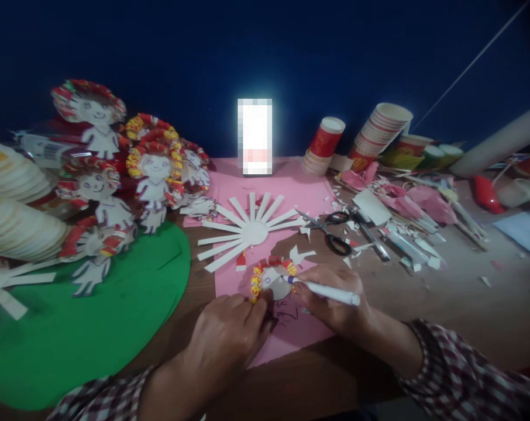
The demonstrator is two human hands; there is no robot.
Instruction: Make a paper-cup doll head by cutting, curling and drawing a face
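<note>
My right hand (pixel 330 295) is closed around a white marker pen (pixel 329 292) in a writing grip. The pen's purple end touches or hovers just over a round white paper face (pixel 277 286) ringed with red and yellow paper curls. One small circle is drawn on that face's left side. With curled fingers, my left hand (pixel 230 327) grips the face's lower edge; its fingertips are partly hidden. Dark pen marks show on the pink paper (pixel 309 327) underneath. Just beyond lies a white paper disc cut into strips (pixel 254 233), spread like rays.
Black-handled scissors (pixel 335 228) lie among paper scraps, near a cutter (pixel 372 237). Stacked paper cups (pixel 381 131) stand at back right. Finished-looking paper dolls (pixel 154 169) lean at left above a green sheet (pixel 128 310). A bright, blurred-out phone-like screen (pixel 255 134) stands behind.
</note>
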